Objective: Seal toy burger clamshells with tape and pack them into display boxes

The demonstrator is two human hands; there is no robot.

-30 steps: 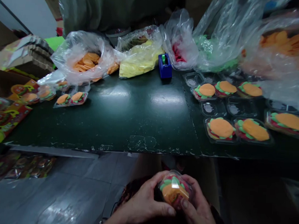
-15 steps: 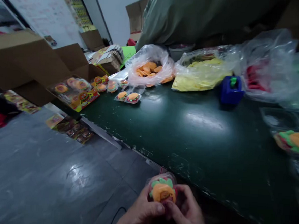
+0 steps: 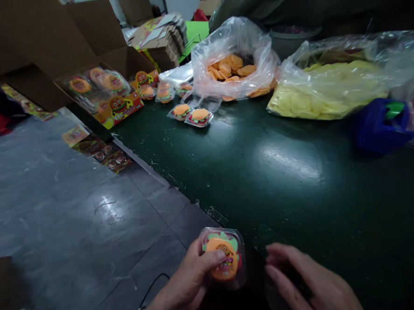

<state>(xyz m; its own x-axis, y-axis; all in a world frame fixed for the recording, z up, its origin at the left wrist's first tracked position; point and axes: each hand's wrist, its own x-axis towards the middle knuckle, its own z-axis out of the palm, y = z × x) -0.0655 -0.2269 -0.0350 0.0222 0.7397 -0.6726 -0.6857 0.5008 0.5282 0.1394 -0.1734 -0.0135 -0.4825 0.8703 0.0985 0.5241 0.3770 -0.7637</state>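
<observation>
My left hand (image 3: 194, 276) grips a clear plastic box with a toy burger (image 3: 230, 264) inside, orange bun and green frill showing. The thumb presses on a printed label on its top. To the right, apart from the box, my right hand (image 3: 307, 287) holds nothing that I can see; its thumb and fingers are apart. Both hands are at the near edge of the dark green table (image 3: 227, 175). Farther back on it lies an opened clear pack with two toy burgers (image 3: 199, 116).
A cardboard carton (image 3: 91, 40) holds a display box (image 3: 122, 107) of packed burgers at the left. Along the back are a bag of orange pieces (image 3: 233, 67), a bag of yellow pieces (image 3: 312, 96) and a blue tape dispenser (image 3: 384, 126). Grey floor (image 3: 67, 202) lies left.
My right hand has let go of the boxed toy burger and moved right. The left hand still holds it. My view has turned left and come nearer the carton.
</observation>
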